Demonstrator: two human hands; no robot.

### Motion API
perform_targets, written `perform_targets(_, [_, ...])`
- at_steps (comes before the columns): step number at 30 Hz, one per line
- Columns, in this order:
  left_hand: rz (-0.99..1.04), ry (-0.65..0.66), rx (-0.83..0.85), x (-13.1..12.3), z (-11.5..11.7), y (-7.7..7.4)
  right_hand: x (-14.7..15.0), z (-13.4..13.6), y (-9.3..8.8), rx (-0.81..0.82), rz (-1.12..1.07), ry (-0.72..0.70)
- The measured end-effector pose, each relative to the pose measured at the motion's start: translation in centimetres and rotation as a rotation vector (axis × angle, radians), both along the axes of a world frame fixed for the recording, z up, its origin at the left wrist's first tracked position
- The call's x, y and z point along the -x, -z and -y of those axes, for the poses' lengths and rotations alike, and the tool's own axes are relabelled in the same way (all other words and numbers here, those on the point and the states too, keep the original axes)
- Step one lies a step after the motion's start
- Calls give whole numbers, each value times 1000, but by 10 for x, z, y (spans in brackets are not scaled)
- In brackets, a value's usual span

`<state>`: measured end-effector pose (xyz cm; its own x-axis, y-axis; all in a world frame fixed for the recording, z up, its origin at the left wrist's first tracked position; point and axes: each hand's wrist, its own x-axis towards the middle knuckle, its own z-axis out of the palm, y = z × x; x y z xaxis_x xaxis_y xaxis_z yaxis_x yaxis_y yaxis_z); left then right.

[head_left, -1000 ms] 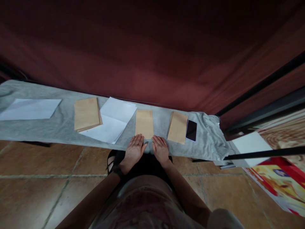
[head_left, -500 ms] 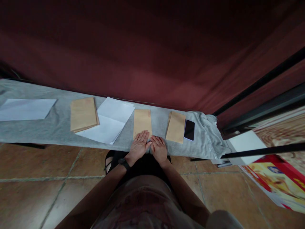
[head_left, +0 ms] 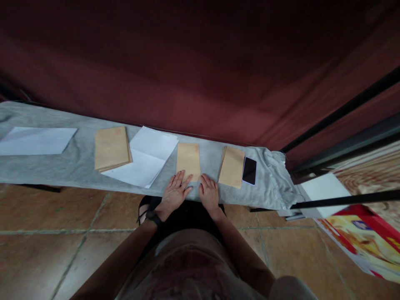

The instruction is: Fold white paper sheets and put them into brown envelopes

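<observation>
A single brown envelope (head_left: 188, 158) lies flat on the grey cloth in front of me. My left hand (head_left: 175, 190) is open, its fingers spread over the envelope's near left corner. At the near right corner, my right hand (head_left: 208, 192) rests flat with its fingertips beside the envelope's edge; whether they touch the paper I cannot tell. To the right is a small stack of brown envelopes (head_left: 231, 167). Another stack of brown envelopes (head_left: 111, 148) sits to the left, partly covering creased white sheets of paper (head_left: 146, 160).
A dark-screened phone (head_left: 249, 171) lies beside the right stack. More white paper (head_left: 37, 141) is at the far left of the cloth-covered bench (head_left: 78, 171). A dark red curtain (head_left: 187, 96) hangs behind it. Black bars and a red-yellow box (head_left: 365, 241) stand at the right.
My left hand has slid left and towards me along the envelope's near edge, its fingers spreading. My right hand has shifted slightly right, so the two hands are farther apart.
</observation>
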<state>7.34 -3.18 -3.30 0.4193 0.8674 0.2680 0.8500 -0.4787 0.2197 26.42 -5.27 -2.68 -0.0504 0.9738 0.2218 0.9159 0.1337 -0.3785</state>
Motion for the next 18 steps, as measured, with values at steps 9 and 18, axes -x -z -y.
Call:
perform_targets(9, [-72, -3, 15, 0, 1, -5, 16, -23, -4, 97, -303, 201])
perform_targets(18, [-40, -27, 5, -3, 2, -4, 10, -41, 1, 133, -877, 246])
